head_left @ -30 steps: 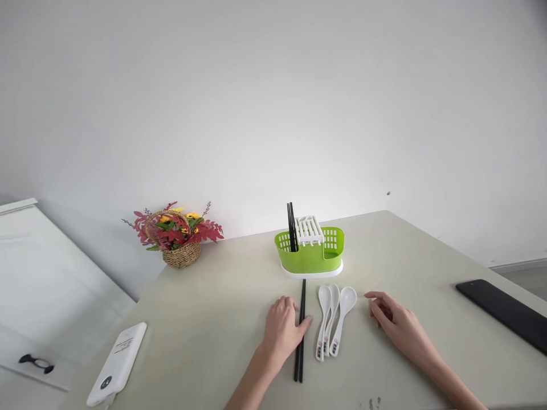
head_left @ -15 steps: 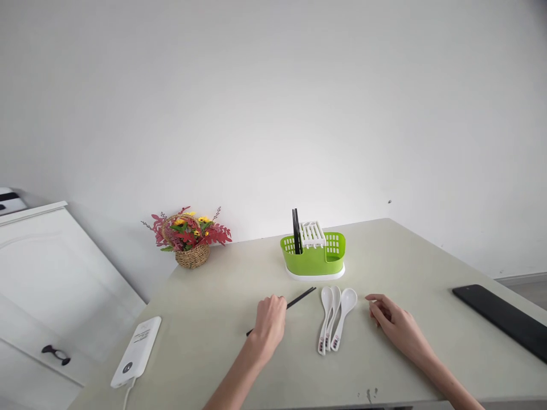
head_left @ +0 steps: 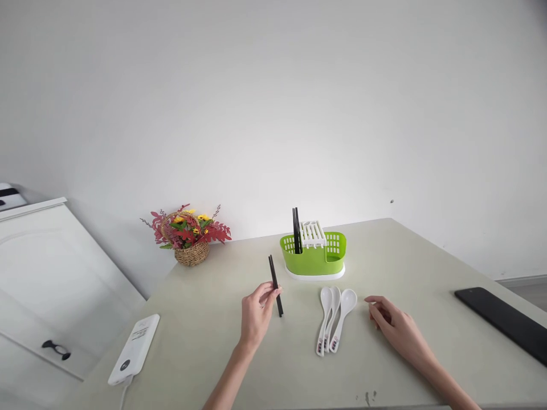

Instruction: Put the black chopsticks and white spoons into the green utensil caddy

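Between the thumb and fingers of my left hand (head_left: 257, 313) is a pair of black chopsticks (head_left: 276, 286), held nearly upright above the table. My right hand (head_left: 395, 324) rests on the table to the right, its fingers loosely curled and apart, with nothing in it. Three white spoons (head_left: 335, 320) lie side by side between my hands, handles toward me. Behind them stands a green basket (head_left: 311, 263) on a white base. More black chopsticks (head_left: 297, 232) stand in its left part, and a white slatted rack (head_left: 313, 234) spans its middle.
A wicker basket of artificial flowers (head_left: 192, 254) sits at the back left. On the left edge lies a white power bank (head_left: 134, 348) with a cable. At the right is a black phone-like slab (head_left: 499, 319). A white cabinet (head_left: 55, 285) stands left of the table (head_left: 427, 273).
My left hand has lifted the chopsticks off the table and turned them from slanting to nearly upright. My right hand and the spoons stay in place.
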Action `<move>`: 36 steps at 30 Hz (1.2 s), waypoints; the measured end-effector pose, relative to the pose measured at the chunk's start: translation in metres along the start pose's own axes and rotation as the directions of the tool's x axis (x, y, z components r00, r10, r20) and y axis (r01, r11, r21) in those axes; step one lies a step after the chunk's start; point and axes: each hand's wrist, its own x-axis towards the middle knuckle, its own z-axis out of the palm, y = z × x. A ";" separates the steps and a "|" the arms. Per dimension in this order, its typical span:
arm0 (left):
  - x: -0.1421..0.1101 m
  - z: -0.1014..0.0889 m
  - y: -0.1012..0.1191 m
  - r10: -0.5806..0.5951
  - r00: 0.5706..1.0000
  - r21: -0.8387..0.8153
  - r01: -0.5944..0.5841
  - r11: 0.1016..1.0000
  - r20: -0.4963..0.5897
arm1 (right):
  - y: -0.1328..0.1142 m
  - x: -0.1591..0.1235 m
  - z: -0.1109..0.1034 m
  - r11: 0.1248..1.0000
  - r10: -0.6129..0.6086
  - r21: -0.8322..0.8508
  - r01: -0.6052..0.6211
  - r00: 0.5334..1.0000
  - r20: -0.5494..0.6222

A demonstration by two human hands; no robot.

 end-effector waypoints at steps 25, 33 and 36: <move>0.004 0.034 0.049 -0.447 0.891 -0.566 0.410 0.715 0.080 | -0.137 -0.036 0.018 0.962 -0.180 0.251 0.106 0.939 0.294; 0.124 -0.005 0.066 -0.121 0.931 -0.433 -0.043 0.900 -0.345 | -0.056 -0.011 -0.009 0.972 -0.022 0.235 -0.002 0.995 0.101; 0.179 0.000 0.054 0.002 0.957 -0.341 -0.106 0.934 -0.291 | -0.020 -0.008 -0.010 0.979 0.106 0.177 -0.102 0.994 -0.013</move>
